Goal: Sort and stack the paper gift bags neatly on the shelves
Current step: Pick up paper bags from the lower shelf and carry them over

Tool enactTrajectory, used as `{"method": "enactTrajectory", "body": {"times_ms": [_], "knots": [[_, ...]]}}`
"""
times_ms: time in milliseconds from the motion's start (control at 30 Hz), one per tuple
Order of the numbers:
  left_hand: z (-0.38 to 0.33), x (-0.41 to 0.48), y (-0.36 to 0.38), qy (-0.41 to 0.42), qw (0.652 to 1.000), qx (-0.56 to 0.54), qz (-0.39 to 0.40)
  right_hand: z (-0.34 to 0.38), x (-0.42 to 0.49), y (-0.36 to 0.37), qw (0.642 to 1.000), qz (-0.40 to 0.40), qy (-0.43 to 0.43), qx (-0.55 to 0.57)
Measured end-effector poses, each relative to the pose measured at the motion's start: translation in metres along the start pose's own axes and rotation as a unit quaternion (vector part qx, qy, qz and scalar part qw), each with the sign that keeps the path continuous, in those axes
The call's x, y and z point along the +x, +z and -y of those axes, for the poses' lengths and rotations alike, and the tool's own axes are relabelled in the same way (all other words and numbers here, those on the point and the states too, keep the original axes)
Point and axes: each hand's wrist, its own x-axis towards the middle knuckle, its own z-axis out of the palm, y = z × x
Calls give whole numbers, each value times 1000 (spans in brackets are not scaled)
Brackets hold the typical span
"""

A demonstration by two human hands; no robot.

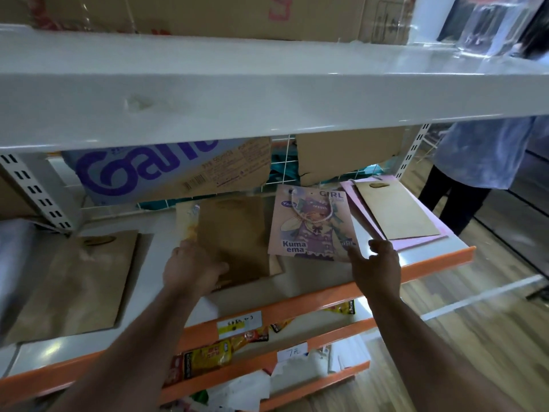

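Observation:
Several flat paper gift bags lie on a white shelf (309,285) with an orange front lip. My left hand (190,267) grips the near left edge of a brown kraft bag (234,236) at the middle, thumb on top. A pink cartoon-print bag (312,224) with a rope handle lies to its right; my right hand (375,261) hovers at its near right corner, fingers loosely spread, and contact is unclear. Another brown bag (74,281) lies at the left. At the right a tan bag (396,209) rests on pink bags (416,240).
A white upper shelf (237,93) overhangs closely, with cardboard boxes on it. Folded cardboard (166,173) leans against the wire back. Lower orange-lipped shelves hold snack packets (208,356) and price labels. A person in a light blue top (487,150) stands at the right.

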Motion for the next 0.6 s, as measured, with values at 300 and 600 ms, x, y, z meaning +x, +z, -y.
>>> {"method": "enactTrajectory", "body": {"times_ms": [300,600], "knots": [[-14,9,-24,-94,911,-400,-38,-7,27,-17,999,-18,20,19],[-107,-26,9,-86,844,-528,-44,-48,129,-58,989,2,-34,-141]]}}
